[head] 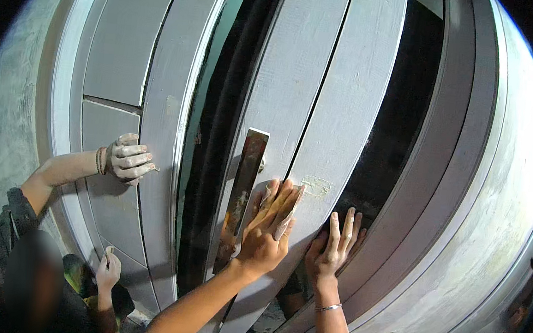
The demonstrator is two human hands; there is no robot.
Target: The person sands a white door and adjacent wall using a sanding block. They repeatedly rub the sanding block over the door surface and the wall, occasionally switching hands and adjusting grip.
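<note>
My left hand (265, 237) lies flat against a grey-painted door leaf (350, 78), pressing a thin folded sheet, apparently sandpaper (284, 225), to its surface. The sheet's pale edges stick out beside my fingers. Just left of that hand is a long rectangular pull handle (249, 170), its face patchy and stained. Above and to the right of my fingertips shows a pale patch of filler (316, 186). My right hand (333, 251) holds nothing; its dusty fingers are spread upward by the leaf's right edge, over the dark panel (395, 101). Whether its fingertips touch the panel, I cannot tell.
At left, a co-worker reaches to the neighbouring grey panel (119, 58) with a dust-covered hand (129, 159). That person's other hand (108, 269) pinches a small pale piece lower down. A dark gap (221, 115) separates the leaves. Plastered wall (505, 211) flanks the frame (445, 134).
</note>
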